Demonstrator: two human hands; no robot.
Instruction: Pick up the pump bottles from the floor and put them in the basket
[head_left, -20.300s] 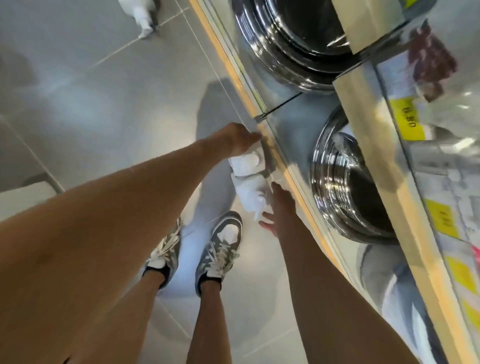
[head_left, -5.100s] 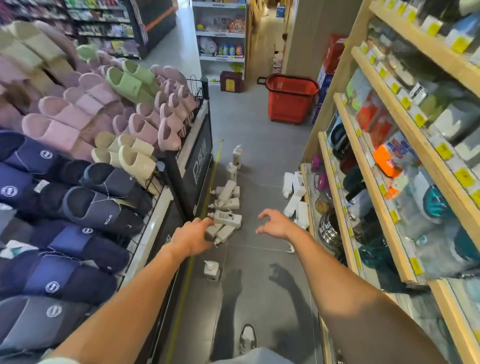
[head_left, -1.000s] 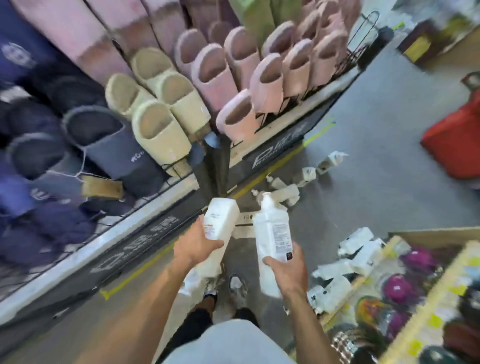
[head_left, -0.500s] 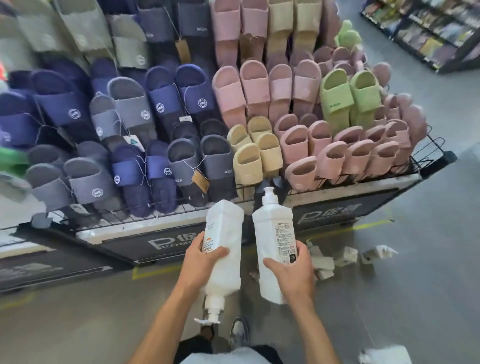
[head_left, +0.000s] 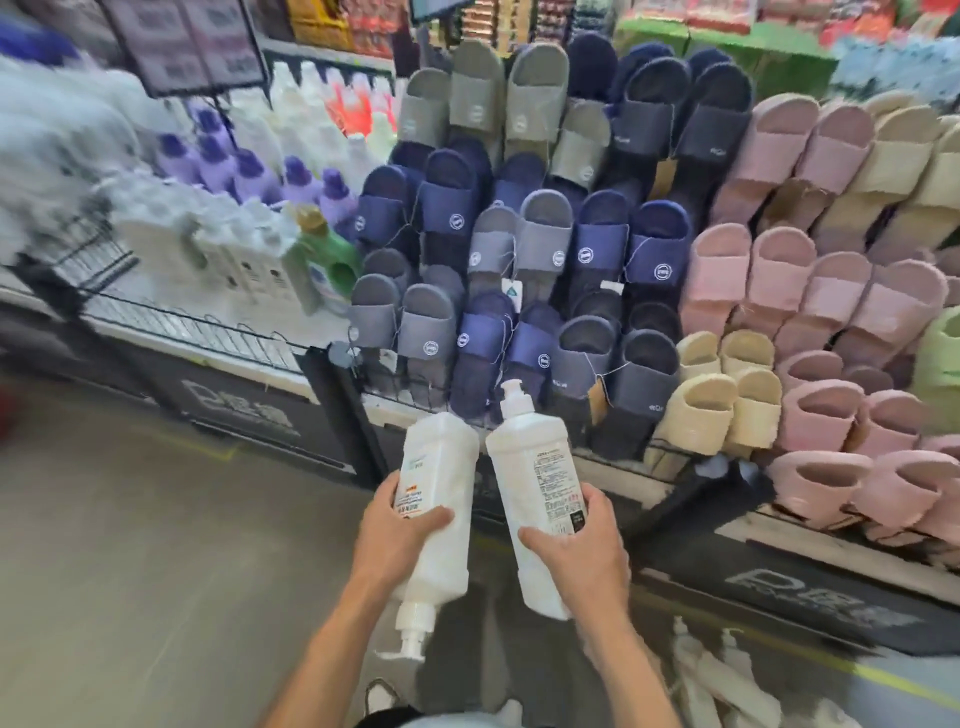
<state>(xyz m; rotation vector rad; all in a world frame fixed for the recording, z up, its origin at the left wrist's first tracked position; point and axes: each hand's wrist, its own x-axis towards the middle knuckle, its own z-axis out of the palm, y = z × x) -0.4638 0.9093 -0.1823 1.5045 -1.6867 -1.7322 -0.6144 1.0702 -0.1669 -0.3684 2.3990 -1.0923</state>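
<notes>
Aisle: grey shop floor (head_left: 130, 545); wire rack of felt slippers (head_left: 571, 260) ahead.
Left grip: left hand (head_left: 395, 540) closed round a white plastic pump bottle (head_left: 441, 493), nozzle down, probably as it was lifted.
Right grip: right hand (head_left: 587, 556) clasps an upright white pump bottle (head_left: 535, 478).
Remaining: more white bottles on the floor (head_left: 727, 675), lower right.
Basket: not in view.

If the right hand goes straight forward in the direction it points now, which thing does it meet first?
Probably the slipper rack. The right hand holds a white pump bottle whose pump points at the dark blue slippers on the lowest row; the bottle would touch before the hand. Depth is unclear, so the gap cannot be judged.
</notes>
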